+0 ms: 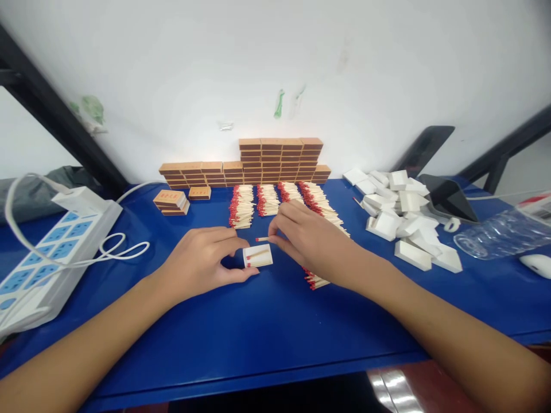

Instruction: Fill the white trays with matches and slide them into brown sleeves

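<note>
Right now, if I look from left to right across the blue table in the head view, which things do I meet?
Power strip, left hand, small white tray, right hand, pile of white trays, clear plastic bottle.

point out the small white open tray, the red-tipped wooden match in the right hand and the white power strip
Small white open tray (255,250): head view, bare inside.
Red-tipped wooden match (263,239): head view, pale stick.
White power strip (63,249): head view, blue socket panel.
</note>
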Demonstrator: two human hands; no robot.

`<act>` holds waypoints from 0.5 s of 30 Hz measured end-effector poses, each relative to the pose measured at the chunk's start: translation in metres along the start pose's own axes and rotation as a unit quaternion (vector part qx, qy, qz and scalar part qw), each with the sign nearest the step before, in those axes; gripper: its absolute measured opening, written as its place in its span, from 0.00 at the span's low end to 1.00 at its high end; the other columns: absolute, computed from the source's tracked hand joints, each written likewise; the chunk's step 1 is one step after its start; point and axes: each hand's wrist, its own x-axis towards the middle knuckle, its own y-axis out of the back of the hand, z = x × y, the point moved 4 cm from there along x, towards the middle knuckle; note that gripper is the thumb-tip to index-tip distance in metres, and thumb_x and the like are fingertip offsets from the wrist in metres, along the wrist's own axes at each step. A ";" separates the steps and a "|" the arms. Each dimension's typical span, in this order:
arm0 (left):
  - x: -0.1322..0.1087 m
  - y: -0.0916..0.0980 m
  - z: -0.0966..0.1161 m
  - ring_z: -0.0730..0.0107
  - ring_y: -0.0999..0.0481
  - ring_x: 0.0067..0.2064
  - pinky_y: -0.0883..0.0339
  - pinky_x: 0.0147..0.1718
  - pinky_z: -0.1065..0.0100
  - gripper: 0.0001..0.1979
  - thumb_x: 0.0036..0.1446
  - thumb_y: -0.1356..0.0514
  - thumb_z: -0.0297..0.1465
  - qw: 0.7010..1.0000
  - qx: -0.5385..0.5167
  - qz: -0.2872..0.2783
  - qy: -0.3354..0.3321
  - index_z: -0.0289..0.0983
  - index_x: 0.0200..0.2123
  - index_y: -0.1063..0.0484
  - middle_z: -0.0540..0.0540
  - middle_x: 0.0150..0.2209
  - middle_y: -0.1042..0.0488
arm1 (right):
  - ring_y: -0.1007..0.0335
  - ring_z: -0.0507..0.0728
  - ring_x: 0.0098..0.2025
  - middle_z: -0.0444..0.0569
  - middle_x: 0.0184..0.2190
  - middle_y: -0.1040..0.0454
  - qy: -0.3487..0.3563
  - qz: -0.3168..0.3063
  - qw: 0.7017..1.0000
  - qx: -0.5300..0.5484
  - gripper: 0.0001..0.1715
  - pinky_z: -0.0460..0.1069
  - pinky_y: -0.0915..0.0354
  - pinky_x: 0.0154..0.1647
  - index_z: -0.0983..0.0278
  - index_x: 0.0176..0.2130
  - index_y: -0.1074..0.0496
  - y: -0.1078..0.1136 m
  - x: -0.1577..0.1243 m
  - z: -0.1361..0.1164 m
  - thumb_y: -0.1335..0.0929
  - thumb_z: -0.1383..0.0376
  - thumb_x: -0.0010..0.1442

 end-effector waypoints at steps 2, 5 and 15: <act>0.000 0.000 0.000 0.71 0.23 0.28 0.34 0.28 0.68 0.14 0.62 0.27 0.40 1.000 0.014 0.003 -0.007 0.35 0.41 0.19 0.50 0.29 0.23 | 0.35 0.62 0.43 0.54 0.37 0.28 0.009 0.002 1.000 -0.002 0.12 0.56 0.36 0.47 0.64 0.38 0.25 -0.001 0.000 -0.004 0.35 0.68 0.75; -0.001 0.001 -0.001 0.70 0.23 0.29 0.33 0.28 0.67 0.15 0.64 0.29 0.42 0.999 0.038 0.009 -0.016 0.35 0.40 0.19 0.50 0.29 0.22 | 0.35 0.62 0.43 0.54 0.37 0.28 0.018 0.013 1.000 -0.009 0.12 0.56 0.35 0.46 0.65 0.38 0.25 -0.002 -0.001 -0.007 0.34 0.67 0.75; -0.002 -0.002 -0.003 0.70 0.24 0.29 0.34 0.28 0.67 0.20 0.65 0.32 0.49 0.999 0.044 -0.004 0.001 0.36 0.39 0.19 0.49 0.29 0.21 | 0.35 0.62 0.43 0.54 0.36 0.27 0.022 0.021 0.999 -0.022 0.13 0.56 0.35 0.46 0.65 0.38 0.24 -0.009 -0.001 -0.014 0.35 0.70 0.75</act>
